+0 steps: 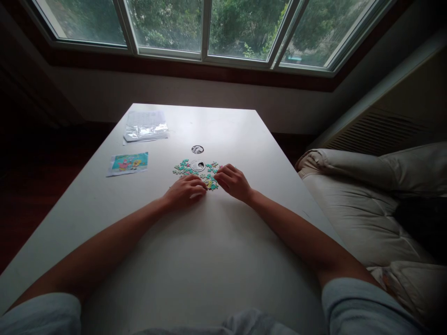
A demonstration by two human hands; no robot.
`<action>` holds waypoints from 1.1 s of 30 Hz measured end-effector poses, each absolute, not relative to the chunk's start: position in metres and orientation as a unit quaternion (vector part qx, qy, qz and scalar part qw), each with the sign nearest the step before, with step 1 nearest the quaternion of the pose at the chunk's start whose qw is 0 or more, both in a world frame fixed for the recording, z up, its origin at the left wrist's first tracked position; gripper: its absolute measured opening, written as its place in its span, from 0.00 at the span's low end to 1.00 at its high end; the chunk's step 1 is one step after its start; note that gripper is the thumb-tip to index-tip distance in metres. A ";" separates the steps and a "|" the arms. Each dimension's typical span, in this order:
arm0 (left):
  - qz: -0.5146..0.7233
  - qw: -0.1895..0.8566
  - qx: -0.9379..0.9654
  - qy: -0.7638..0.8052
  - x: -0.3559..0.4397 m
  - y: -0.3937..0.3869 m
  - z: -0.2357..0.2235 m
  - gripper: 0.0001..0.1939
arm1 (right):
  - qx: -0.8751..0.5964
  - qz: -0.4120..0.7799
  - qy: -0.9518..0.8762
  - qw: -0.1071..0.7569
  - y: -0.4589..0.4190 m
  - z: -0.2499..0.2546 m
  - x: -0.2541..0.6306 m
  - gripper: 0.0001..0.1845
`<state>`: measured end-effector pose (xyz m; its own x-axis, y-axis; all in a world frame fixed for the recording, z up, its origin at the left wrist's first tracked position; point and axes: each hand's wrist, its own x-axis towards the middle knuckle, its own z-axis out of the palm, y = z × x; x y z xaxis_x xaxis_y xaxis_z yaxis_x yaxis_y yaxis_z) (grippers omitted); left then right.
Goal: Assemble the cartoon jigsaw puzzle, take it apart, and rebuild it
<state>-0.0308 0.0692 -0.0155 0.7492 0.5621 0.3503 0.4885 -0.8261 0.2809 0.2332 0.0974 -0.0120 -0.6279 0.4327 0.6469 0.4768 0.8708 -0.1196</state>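
Note:
A loose spread of jigsaw puzzle pieces (182, 169), mostly teal with some green and yellow, lies on the white table (195, 260). At its near left side rests my left hand (186, 190), fingers bent and closed, with the tips on a yellow puzzle piece (208, 184). My right hand (232, 180) is at the right side of the pieces, its fingers curled and pinched together. Whatever sits in that pinch is hidden. Both hands partly cover the pieces. A round black-and-white disc (198, 165) lies among the pieces, beyond my hands.
Another round disc (197, 149) lies farther back. To the left is a printed cartoon picture sheet (130, 163), and behind it a clear plastic bag (145, 125) with paper. A padded light sofa (363, 209) stands along the table's right side. A window (240, 30) is ahead.

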 end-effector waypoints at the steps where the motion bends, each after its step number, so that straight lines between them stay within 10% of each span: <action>1: 0.205 0.079 0.935 0.277 -0.031 0.070 -0.016 0.10 | -0.249 -0.033 -0.905 0.343 0.096 -0.014 0.235 0.07; 33: 0.230 0.146 0.919 0.285 -0.028 0.073 -0.020 0.15 | -0.253 -0.028 -0.930 0.266 0.079 -0.035 0.222 0.09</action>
